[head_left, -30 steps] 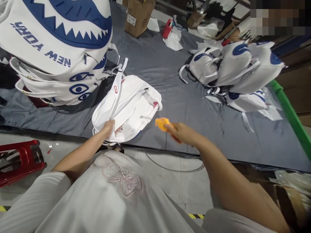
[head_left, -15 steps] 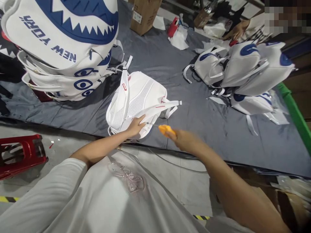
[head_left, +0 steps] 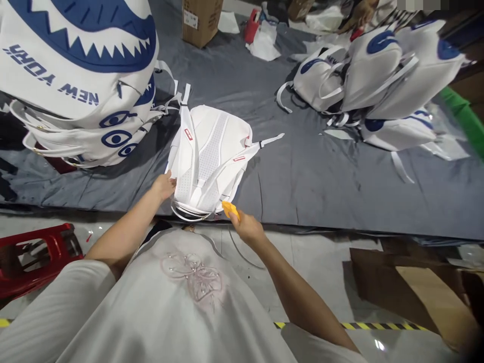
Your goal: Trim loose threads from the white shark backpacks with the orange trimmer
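A white backpack (head_left: 232, 133) lies on the grey cloth-covered table, its back panel and shoulder straps facing up and its top handle toward me. My left hand (head_left: 164, 186) grips the bag's left side, fingers curled against the edge. At the lower right corner of the bag is my right hand (head_left: 248, 227), closed around a small orange-handled tool (head_left: 230, 208). The tool's tip meets the bag's edge, and its exact kind is not clear. Both shoulder straps lie on the bag, their webbing ends reaching past its far corners.
At the left rises a stack of white backpacks (head_left: 79, 60) with blue shark mouths and eyes. More white backpacks (head_left: 374, 75) lie at the right. A cardboard box (head_left: 202, 22) and crumpled paper (head_left: 264, 43) sit at the back. A red stool (head_left: 38, 254) stands on the floor.
My left hand has let go of the right shoulder strap area and moved to the bag's left side. My right hand has brought the orange tool left and down to the bag's corner.
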Demonstrator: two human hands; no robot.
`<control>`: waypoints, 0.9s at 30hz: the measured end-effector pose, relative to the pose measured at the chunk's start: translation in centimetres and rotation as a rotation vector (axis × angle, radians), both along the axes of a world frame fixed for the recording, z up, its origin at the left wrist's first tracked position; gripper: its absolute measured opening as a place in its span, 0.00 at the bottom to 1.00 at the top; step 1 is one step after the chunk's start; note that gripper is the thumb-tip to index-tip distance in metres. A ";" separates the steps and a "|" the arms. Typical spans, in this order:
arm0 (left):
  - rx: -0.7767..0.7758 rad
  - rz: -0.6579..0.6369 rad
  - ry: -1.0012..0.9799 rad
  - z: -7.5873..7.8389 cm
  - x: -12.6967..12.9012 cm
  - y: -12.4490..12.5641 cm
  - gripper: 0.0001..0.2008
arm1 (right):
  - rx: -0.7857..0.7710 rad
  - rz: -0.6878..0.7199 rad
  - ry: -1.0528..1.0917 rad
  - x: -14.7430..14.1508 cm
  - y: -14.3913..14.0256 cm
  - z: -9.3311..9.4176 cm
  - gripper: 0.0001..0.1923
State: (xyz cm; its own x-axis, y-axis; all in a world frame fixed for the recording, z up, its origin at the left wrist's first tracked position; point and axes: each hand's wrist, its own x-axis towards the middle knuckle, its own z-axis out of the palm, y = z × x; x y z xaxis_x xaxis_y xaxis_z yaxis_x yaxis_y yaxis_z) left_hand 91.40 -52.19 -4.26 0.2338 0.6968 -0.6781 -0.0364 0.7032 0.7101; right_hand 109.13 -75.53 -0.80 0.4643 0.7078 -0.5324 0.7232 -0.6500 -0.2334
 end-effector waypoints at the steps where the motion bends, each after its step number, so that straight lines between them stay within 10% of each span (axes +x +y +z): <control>1: -0.055 0.032 -0.067 0.0 0.1 0.0 0.15 | 0.039 0.012 0.057 -0.4 0.4 -0.5 0.25; 5: -0.202 0.077 -0.353 -0.7 -0.1 -0.1 0.20 | 0.135 0.054 0.153 -1.5 0.7 -1.7 0.23; 11: -0.240 -0.220 -0.563 -2.3 -0.4 -0.2 0.31 | 0.052 0.094 -0.073 -2.6 -0.3 -2.0 0.21; 19: -0.145 -0.219 -0.624 -4.4 0.5 0.9 0.34 | 0.063 -0.084 -0.470 -1.3 -3.7 -6.3 0.21; 27: -0.034 -0.240 -0.648 -4.9 0.9 1.7 0.34 | 0.007 -0.124 -0.411 -1.2 -0.5 -9.3 0.21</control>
State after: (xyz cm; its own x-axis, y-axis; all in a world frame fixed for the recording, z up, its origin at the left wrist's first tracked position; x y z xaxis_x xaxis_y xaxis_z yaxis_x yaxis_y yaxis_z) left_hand 92.25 -50.45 -9.17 0.7443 0.5559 -0.3700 -0.2868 0.7665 0.5746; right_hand 107.90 -76.00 -10.07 0.7187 0.6361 -0.2808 0.6733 -0.7374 0.0529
